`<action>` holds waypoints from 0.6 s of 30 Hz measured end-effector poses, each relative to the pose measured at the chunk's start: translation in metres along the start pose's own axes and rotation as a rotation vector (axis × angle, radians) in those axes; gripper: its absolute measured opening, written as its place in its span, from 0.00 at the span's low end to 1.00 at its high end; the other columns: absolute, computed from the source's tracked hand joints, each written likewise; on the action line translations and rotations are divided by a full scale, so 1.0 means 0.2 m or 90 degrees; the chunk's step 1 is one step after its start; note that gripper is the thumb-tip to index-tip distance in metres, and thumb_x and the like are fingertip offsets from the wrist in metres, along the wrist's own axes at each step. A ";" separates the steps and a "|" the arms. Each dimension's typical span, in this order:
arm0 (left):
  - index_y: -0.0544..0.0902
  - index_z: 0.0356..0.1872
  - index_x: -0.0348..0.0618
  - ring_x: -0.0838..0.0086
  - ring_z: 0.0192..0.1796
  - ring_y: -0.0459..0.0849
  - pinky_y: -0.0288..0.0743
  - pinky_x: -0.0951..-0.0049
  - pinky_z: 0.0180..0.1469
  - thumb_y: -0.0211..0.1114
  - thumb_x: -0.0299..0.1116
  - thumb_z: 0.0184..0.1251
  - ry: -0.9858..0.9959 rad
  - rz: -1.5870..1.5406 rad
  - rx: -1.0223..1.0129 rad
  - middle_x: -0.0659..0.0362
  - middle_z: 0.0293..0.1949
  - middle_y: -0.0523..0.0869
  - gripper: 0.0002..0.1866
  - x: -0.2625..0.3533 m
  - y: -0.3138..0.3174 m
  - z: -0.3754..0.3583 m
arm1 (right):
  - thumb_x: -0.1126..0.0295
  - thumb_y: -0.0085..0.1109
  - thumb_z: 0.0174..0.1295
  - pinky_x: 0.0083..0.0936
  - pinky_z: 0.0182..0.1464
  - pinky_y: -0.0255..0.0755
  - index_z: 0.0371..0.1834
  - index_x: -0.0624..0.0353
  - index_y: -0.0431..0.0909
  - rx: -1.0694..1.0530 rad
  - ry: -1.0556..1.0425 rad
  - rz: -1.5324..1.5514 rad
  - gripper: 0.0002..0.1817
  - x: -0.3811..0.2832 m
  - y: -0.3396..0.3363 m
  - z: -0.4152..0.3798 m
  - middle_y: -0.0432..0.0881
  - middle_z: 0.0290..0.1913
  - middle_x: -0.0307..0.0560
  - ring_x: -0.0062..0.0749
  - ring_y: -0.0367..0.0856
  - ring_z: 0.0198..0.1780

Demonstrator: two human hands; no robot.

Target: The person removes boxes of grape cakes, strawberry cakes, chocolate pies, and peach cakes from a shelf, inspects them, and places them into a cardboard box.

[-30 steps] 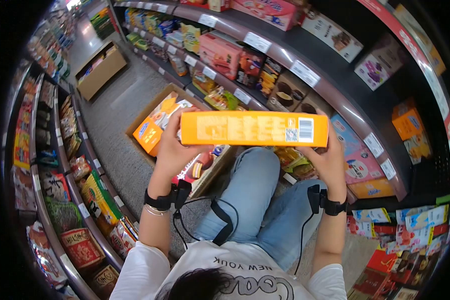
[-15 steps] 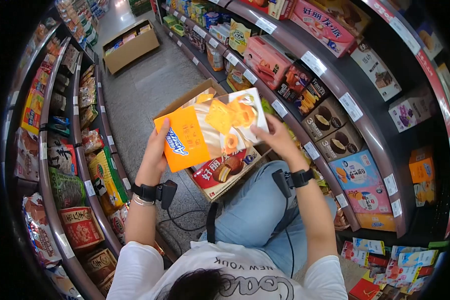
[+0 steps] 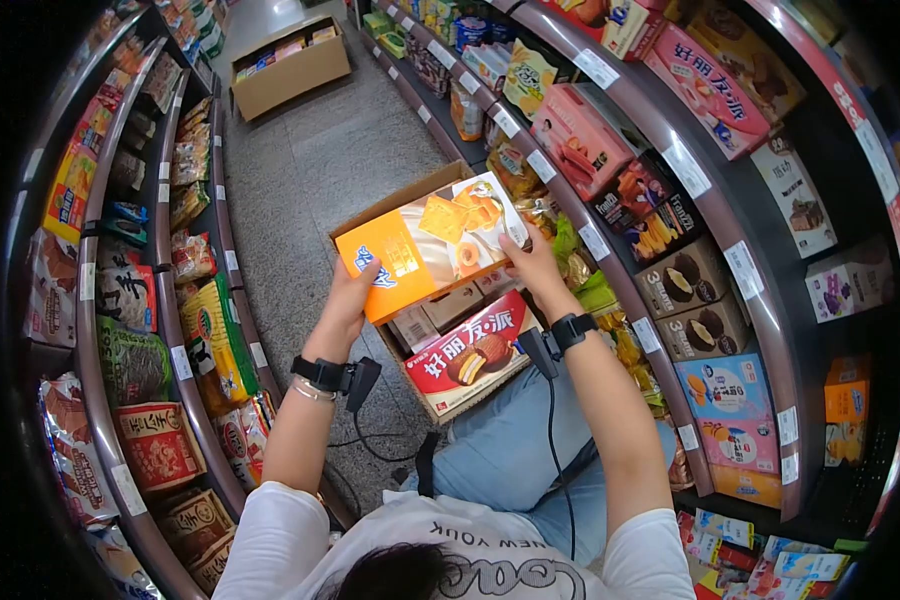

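Between my two hands is an orange and cream box of crackers (image 3: 438, 238), its picture side up. My left hand (image 3: 354, 292) grips the orange end, with the thumb on top. At the other end, my right hand (image 3: 532, 262) has its thumb on the pale corner and its fingers around the side. The box lies over the far part of an open cardboard carton (image 3: 398, 198), hiding some of what is inside. A red and white box of chocolate pies (image 3: 470, 352) rests in the carton's near part, beside other pale packs.
Shelves of packaged snacks line both sides; the right shelf edge (image 3: 595, 240) runs close past my right hand. Another cardboard carton (image 3: 292, 82) with packs inside stands farther up the grey floor (image 3: 282, 190). Cables hang from both wrist bands.
The cracker box has come down from a tilted, raised position to lie flatter over the carton. More of the chocolate pie box now shows. The view has shifted slightly.
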State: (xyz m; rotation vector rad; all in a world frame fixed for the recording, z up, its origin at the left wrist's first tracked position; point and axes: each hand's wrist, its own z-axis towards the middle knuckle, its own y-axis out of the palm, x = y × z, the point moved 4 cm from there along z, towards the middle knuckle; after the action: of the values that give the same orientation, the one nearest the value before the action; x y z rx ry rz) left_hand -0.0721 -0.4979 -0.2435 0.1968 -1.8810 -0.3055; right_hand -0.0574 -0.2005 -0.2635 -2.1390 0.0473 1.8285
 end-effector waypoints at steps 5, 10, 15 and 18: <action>0.66 0.55 0.36 0.68 0.49 0.82 0.79 0.68 0.52 0.59 0.24 0.68 -0.022 0.002 0.049 0.53 0.49 0.80 0.18 -0.14 -0.03 0.13 | 0.60 0.62 0.62 0.24 0.38 0.75 0.59 0.60 0.70 0.077 -0.041 -0.095 0.26 0.08 0.05 0.16 0.81 0.43 0.45 0.27 0.79 0.39; 0.63 0.57 0.38 0.67 0.50 0.81 0.79 0.68 0.51 0.60 0.20 0.65 0.002 0.032 0.076 0.52 0.50 0.78 0.21 -0.17 -0.04 0.18 | 0.61 0.61 0.59 0.35 0.51 0.72 0.58 0.63 0.69 0.073 -0.003 -0.208 0.26 -0.04 0.09 0.13 0.80 0.48 0.60 0.47 0.79 0.50; 0.64 0.58 0.39 0.67 0.52 0.80 0.77 0.69 0.54 0.60 0.19 0.63 0.003 0.101 0.124 0.53 0.51 0.78 0.23 -0.13 -0.04 0.20 | 0.61 0.61 0.57 0.39 0.55 0.70 0.63 0.64 0.64 0.033 -0.026 -0.195 0.32 0.01 0.15 0.19 0.79 0.52 0.64 0.55 0.78 0.54; 0.62 0.59 0.38 0.67 0.53 0.79 0.76 0.70 0.55 0.61 0.18 0.61 -0.003 0.155 0.139 0.52 0.52 0.77 0.26 -0.12 -0.04 0.19 | 0.62 0.62 0.56 0.39 0.55 0.70 0.68 0.64 0.58 0.027 -0.035 -0.219 0.38 -0.02 0.18 0.18 0.77 0.54 0.65 0.56 0.77 0.54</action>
State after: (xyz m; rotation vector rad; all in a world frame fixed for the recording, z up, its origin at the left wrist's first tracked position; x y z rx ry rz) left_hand -0.1008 -0.4948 -0.2795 0.1121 -1.9178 0.0658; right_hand -0.1004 -0.2267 -0.2726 -1.9248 -0.2750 1.6654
